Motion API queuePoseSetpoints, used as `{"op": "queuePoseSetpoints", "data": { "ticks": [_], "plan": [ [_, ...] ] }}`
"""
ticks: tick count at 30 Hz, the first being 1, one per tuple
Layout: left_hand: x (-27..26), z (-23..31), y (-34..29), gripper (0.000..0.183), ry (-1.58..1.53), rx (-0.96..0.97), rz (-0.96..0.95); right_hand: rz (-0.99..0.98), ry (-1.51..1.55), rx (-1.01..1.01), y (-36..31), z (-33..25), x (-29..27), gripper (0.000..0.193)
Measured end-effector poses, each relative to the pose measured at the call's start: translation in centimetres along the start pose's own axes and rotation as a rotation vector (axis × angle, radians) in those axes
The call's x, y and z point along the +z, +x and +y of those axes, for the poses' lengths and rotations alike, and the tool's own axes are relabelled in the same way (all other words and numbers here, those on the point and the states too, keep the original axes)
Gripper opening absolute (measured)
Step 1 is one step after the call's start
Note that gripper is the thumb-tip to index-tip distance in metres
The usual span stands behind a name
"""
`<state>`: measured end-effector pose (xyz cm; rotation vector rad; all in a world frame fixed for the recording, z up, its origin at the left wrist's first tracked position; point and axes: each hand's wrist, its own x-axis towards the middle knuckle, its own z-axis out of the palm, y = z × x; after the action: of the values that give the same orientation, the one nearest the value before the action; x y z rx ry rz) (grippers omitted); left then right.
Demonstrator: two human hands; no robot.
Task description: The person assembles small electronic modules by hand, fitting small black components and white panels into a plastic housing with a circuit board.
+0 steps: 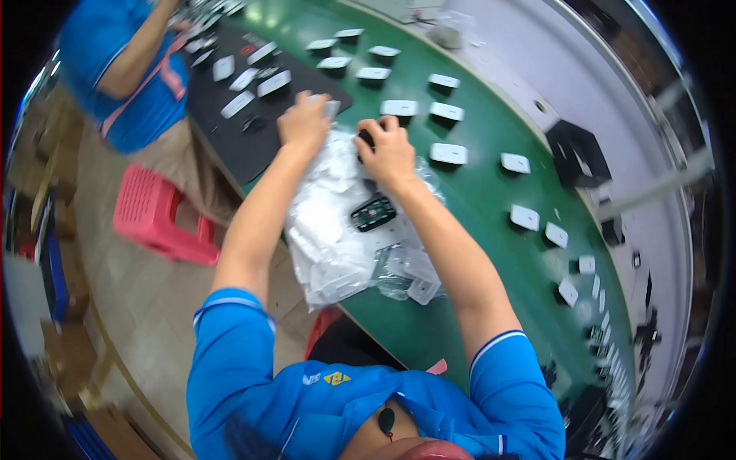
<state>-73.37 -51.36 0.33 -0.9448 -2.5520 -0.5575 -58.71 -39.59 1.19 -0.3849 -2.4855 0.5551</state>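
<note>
My left hand (pixel 303 124) reaches forward to the edge of the black mat, its fingers closed on a pale, whitish plastic piece (pixel 331 108). Just to its right, my right hand (pixel 391 156) has its fingers curled round a small black piece (pixel 366 139), partly hidden by the fingers. Below both hands lies a clear plastic bag (pixel 331 257) full of white plastic parts. On top of the bag, beside my right forearm, rests a black case with a green circuit board (pixel 373 213) showing. Several clear plastic covers (pixel 420 268) lie near the bag's right side.
White-topped black boxes (pixel 448 154) stand in loose rows across the green table (pixel 498 295). The black mat (pixel 230 138) at left carries more white units. A co-worker in blue (pixel 146 73) works there, by a red stool (pixel 165 218). A black bin (pixel 576 153) stands at right.
</note>
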Motion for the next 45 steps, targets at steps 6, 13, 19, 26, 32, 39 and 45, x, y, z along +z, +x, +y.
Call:
{"op": "queuePoseSetpoints", "data": {
  "ticks": [6, 13, 19, 26, 32, 39, 45],
  "plan": [
    [-3.2, -1.9, 0.8, 0.032, -0.357, -0.037, 0.198, 0.525, 0.564, 0.098, 0.3, 1.6, -9.0, 0.025],
    [-7.8, 27.3, -9.9, 0.024, -1.305, 0.568, -0.294, 0.821, 1.082, 0.528, -15.6, 6.5, -22.1, 0.037],
    [0.0, 42.0, -22.3, 0.079, -1.368, 0.817, -0.617, 0.693, -0.577, 0.725, -35.2, 11.5, -31.4, 0.04],
    [-10.1, 26.3, -16.8, 0.052, -0.719, 1.049, 0.036, 0.322, -1.174, 0.748, -38.9, 6.8, -31.3, 0.044],
    [-4.5, 6.6, -12.8, 0.018, -0.202, 0.44, 0.139, 0.287, -0.288, 0.2, -28.0, 2.7, -22.5, 0.044],
    [-6.6, 6.1, -13.7, 0.045, -0.222, 0.67, -0.27, 0.238, -0.252, 0.123, -26.1, 4.9, -13.4, 0.029],
    [-7.7, 7.9, -15.4, 0.052, -0.17, 0.724, -0.099, 0.329, -0.356, 0.257, -32.5, 4.9, -20.2, 0.024]
  ]
}}
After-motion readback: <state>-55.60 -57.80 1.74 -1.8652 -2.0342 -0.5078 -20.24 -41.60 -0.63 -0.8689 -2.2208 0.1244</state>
